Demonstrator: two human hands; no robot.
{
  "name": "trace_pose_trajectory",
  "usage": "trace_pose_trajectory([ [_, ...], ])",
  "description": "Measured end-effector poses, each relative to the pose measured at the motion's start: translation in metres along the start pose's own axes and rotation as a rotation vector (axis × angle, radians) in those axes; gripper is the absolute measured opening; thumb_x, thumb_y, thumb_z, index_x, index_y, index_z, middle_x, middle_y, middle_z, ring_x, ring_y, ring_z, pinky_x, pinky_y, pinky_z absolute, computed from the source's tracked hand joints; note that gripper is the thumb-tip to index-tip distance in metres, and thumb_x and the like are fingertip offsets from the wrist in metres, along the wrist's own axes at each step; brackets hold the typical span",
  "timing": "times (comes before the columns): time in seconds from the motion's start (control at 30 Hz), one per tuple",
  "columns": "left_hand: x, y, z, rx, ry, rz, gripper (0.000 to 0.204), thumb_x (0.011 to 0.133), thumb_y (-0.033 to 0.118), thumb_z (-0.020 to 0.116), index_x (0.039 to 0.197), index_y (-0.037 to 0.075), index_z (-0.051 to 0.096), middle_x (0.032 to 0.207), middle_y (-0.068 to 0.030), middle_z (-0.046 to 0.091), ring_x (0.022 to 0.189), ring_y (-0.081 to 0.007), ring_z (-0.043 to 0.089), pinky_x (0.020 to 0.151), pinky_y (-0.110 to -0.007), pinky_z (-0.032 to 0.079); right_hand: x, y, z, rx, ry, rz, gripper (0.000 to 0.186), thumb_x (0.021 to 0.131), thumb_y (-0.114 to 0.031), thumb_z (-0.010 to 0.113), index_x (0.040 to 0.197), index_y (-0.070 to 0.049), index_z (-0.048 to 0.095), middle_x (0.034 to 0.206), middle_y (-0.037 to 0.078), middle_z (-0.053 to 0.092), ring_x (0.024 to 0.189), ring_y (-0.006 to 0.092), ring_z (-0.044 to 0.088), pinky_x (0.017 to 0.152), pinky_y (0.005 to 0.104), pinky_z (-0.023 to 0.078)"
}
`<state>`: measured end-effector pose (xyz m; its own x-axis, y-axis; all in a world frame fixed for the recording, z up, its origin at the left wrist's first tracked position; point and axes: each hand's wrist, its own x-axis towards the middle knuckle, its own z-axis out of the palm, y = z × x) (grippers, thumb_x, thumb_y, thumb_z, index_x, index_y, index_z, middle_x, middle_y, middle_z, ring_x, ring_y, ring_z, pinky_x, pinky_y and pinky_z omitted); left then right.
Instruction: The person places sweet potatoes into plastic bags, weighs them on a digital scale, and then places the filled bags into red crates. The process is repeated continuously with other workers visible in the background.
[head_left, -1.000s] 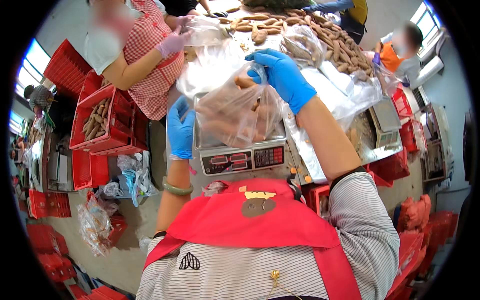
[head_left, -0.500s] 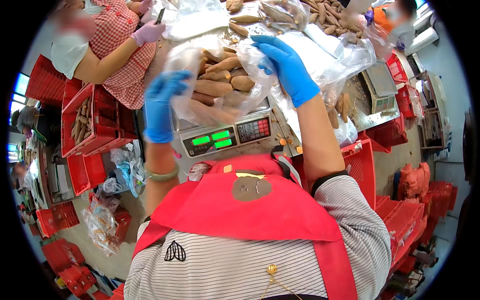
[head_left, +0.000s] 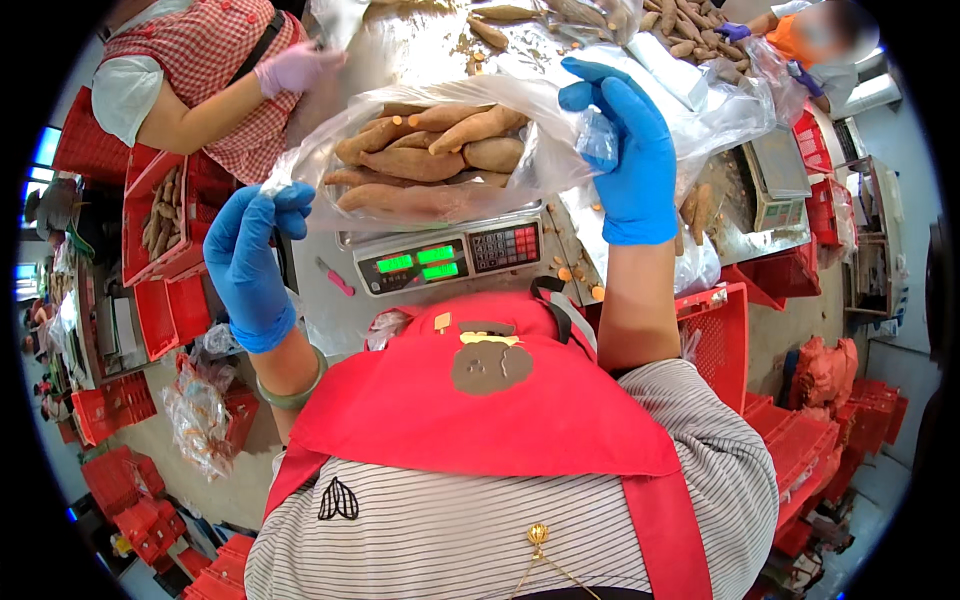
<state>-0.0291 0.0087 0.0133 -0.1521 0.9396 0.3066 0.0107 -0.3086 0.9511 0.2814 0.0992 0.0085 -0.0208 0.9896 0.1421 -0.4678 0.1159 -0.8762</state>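
My left hand [head_left: 255, 265], in a blue glove, pinches the gathered left end of a clear plastic bag [head_left: 545, 120]. Its right side is gripped by my right hand [head_left: 625, 160], also gloved in blue, fingers curled on the film. Between my hands the bag lies spread with its mouth open, full of long brown sweet potatoes [head_left: 415, 165]. It rests on a digital scale [head_left: 420, 262] with lit green displays. A small pink-handled knife [head_left: 340, 282] lies on the steel table [head_left: 315, 250] left of the scale, to the right of my left hand.
Co-workers stand at upper left [head_left: 190, 60] and upper right [head_left: 800, 45]. Loose sweet potatoes [head_left: 690, 30] are piled at the back. A second scale [head_left: 770, 180] sits right. Red crates flank the table, one holding potatoes [head_left: 165, 215]. Plastic sheets [head_left: 735, 110] cover part of the tabletop.
My left hand has moved out to the left with the bag's edge, and the bag is stretched wide, exposing the potatoes. My right hand moved slightly right. The scale's displays lit up.
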Motion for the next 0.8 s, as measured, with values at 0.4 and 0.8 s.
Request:
trace_pose_trajectory([
  [0.4,0.021,-0.035,0.011,0.064,0.043,-0.199,0.017,0.089,0.009,0.055,0.100,-0.001,0.062,0.092,-0.0037,0.064,0.080,-0.0071,0.053,0.078,-0.021,0.042,0.004,0.028,-0.010,-0.462,0.079,-0.075,0.027,0.086,-0.013,0.054,0.113,-0.008,0.056,0.096,-0.001,0.063,0.066,0.0031,0.048,0.056,0.0174,0.040],
  [0.8,0.023,-0.040,0.012,0.250,0.174,-0.035,0.022,0.085,0.014,0.062,0.105,0.004,0.059,0.101,-0.0012,0.061,0.090,-0.0075,0.053,0.084,-0.022,0.041,0.006,0.010,-0.001,-0.691,0.335,-0.832,0.039,0.081,-0.007,0.055,0.119,0.001,0.047,0.115,0.011,0.052,0.091,0.0188,0.052,0.079,0.0291,0.043],
])
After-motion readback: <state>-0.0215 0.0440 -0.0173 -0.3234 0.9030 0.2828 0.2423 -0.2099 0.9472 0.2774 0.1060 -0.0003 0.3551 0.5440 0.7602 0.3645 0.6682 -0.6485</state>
